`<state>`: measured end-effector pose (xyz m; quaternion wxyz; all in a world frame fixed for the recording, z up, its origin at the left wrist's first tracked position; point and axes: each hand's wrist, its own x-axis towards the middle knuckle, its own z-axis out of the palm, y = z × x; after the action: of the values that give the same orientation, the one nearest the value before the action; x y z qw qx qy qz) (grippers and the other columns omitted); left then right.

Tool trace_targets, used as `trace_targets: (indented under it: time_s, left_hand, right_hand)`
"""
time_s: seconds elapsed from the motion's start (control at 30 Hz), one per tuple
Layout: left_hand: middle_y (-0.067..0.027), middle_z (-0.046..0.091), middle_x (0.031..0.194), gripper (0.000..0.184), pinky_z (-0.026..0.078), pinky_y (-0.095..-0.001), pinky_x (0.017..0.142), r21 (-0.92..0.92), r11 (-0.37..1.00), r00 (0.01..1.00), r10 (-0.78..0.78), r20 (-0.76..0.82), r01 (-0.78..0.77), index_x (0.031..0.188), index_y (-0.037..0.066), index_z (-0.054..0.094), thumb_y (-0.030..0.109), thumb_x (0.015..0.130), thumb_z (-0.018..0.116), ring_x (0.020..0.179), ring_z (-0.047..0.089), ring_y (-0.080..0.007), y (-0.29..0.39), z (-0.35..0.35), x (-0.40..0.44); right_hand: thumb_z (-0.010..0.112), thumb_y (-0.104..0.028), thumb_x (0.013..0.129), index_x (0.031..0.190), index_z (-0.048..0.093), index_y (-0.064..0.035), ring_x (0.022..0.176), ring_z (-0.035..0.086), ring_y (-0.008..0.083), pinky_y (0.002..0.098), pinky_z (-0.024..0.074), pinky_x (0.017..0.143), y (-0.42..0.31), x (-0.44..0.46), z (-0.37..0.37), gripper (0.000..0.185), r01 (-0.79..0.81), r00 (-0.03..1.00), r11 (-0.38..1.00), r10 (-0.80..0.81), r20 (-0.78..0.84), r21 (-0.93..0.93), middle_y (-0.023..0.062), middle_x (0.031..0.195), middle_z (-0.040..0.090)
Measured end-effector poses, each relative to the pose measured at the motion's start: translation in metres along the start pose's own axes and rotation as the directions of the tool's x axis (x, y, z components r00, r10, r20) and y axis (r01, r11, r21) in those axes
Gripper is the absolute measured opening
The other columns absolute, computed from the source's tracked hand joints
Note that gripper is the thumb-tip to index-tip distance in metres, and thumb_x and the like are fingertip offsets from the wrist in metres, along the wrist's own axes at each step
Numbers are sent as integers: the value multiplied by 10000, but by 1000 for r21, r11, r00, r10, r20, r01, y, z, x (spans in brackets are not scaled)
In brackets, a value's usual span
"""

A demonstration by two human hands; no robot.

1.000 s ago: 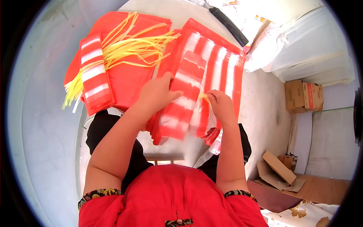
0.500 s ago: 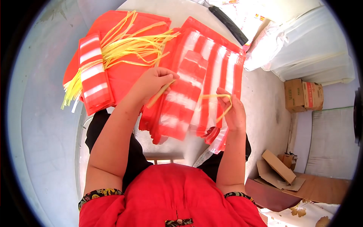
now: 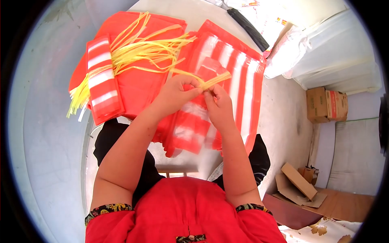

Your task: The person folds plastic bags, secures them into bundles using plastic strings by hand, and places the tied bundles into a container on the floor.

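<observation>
My left hand (image 3: 177,95) and my right hand (image 3: 220,109) meet over a folded bundle of red-and-white striped plastic bags (image 3: 187,131). Both are closed, fingertips pinching a yellow plastic strip (image 3: 219,80). One end of the strip sticks out to the upper right; another part runs left past my left hand. Whether it passes around the bundle is hidden by my hands. Beneath lies a flat stack of striped bags (image 3: 248,91). To the left, a loose bunch of yellow strips (image 3: 142,50) lies over a red plastic stack (image 3: 139,91), beside another folded striped bundle (image 3: 101,79).
A black rolled-up item (image 3: 248,29) lies at the table's far edge (image 3: 194,12). White translucent plastic (image 3: 336,52) hangs on the right. A cardboard box (image 3: 326,104) stands below it, with opened cardboard (image 3: 300,186) at the lower right.
My right hand has moved left and up to join my left hand. The yellow strip, held apart between them before, is now gathered at my fingertips above the bundle.
</observation>
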<state>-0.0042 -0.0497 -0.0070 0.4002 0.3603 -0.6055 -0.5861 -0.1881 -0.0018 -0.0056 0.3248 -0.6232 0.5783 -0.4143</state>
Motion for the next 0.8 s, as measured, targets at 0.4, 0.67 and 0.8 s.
trace_targets:
  time_s: [0.4, 0.67, 0.8]
  left_hand:
    - [-77, 743, 952, 94, 542, -344, 793, 409, 909, 990, 119, -70, -80, 1002, 45, 745, 117, 944, 732, 886, 702, -202, 2, 15, -5]
    - [-112, 702, 887, 112, 523, -412, 782, 482, 820, 931, 364, -24, -308, 983, 48, 761, 105, 887, 766, 867, 661, -299, -4, 10, -1]
    - [-118, 720, 909, 124, 528, -412, 820, 439, 878, 974, 226, -35, -187, 1000, 49, 773, 117, 897, 764, 918, 672, -301, 3, 11, -2]
  right_hand:
    - [655, 30, 872, 1222, 668, -55, 943, 658, 308, 396, 545, 802, -7, -6, -3, 360, 353, 887, 694, -462, -12, -627, 129, 1025, 670]
    - [667, 57, 893, 1044, 732, -6, 940, 625, 223, 329, 514, 794, 20, -3, -19, 176, 241, 969, 917, -243, 33, -319, 82, 1054, 634]
    - [655, -126, 959, 1015, 723, -24, 944, 635, 313, 388, 508, 796, 0, -4, -21, 136, 64, 992, 995, -56, 111, -72, 118, 1001, 657]
